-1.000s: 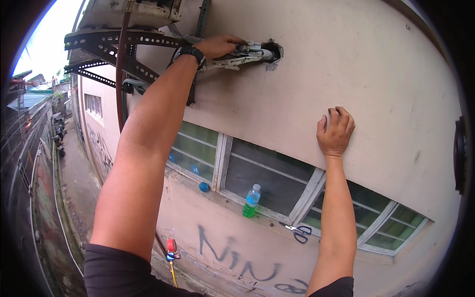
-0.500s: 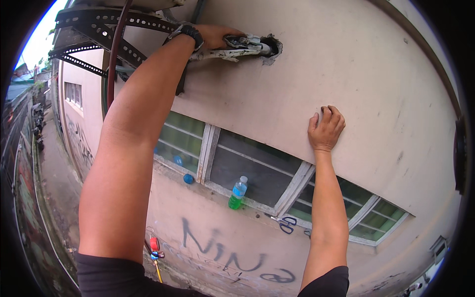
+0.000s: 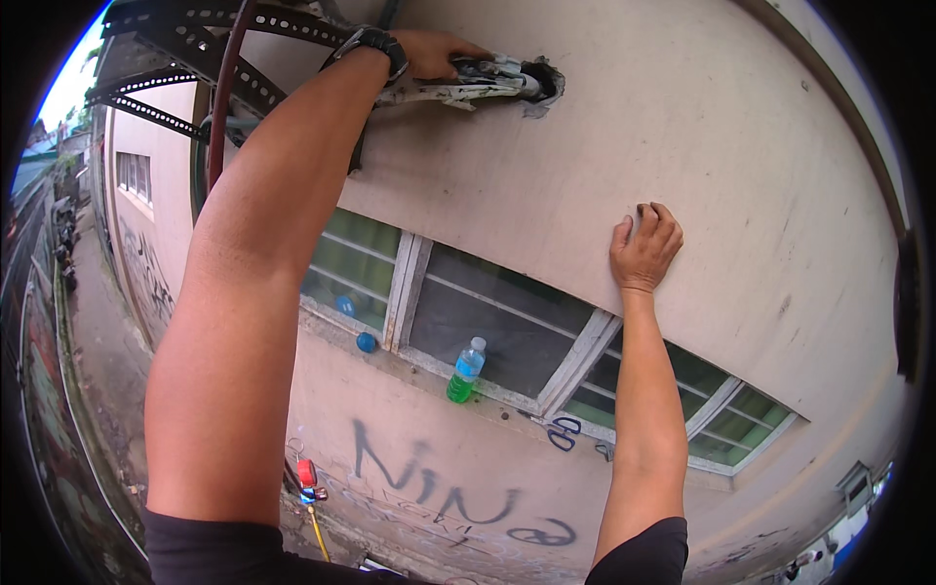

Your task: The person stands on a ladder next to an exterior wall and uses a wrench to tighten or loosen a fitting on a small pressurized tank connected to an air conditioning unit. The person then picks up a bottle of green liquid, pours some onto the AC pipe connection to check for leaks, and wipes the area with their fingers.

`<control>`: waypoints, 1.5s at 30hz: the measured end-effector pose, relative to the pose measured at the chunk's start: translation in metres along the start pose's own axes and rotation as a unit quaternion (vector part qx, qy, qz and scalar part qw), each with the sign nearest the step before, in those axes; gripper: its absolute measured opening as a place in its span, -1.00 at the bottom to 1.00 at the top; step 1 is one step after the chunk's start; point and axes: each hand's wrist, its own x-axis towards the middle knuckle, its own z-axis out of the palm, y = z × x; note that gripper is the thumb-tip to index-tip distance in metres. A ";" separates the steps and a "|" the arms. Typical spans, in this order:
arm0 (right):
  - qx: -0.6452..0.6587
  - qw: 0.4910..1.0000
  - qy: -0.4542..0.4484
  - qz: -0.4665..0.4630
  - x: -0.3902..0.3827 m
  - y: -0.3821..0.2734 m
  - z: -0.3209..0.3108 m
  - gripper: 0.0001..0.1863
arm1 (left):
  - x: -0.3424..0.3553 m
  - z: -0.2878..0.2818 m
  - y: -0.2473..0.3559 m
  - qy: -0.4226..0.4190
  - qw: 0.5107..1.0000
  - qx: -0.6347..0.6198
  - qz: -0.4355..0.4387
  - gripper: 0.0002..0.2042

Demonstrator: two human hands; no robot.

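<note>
High on the wall, my left hand (image 3: 434,54) is closed on a bundle of pipes in ragged white wrapping (image 3: 478,88). Part of that grip is hidden behind the bundle. The bundle runs into a rough-edged hole (image 3: 546,80) in the wall, just right of my fingers. My right hand (image 3: 646,252) rests against the painted wall (image 3: 585,185) above the windows, fingers apart and slightly bent, holding nothing.
Black perforated metal brackets (image 3: 210,58) and a dark red pipe (image 3: 226,107) are at upper left. On the window ledge stand a bottle of green liquid (image 3: 466,370), a blue round object (image 3: 366,342) and scissors (image 3: 563,434). A red gauge (image 3: 307,473) with a yellow hose is below.
My left hand has shifted slightly right and up along the wrapped bundle. The right hand stays on the wall. The whole view has tilted slightly.
</note>
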 end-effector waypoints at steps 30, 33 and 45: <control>-0.012 1.000 -0.013 0.001 -0.004 -0.002 0.000 -0.60 | -0.005 0.007 0.012 0.049 0.999 0.007 -0.011 -0.36; -0.011 1.000 -0.020 0.005 -0.007 0.000 0.000 -0.60 | -0.003 0.007 0.012 0.040 0.999 0.005 -0.009 -0.36; 0.174 0.972 -0.119 0.101 -0.059 -0.048 -0.063 -0.49 | 0.008 0.014 0.001 0.061 0.998 0.005 0.010 -0.36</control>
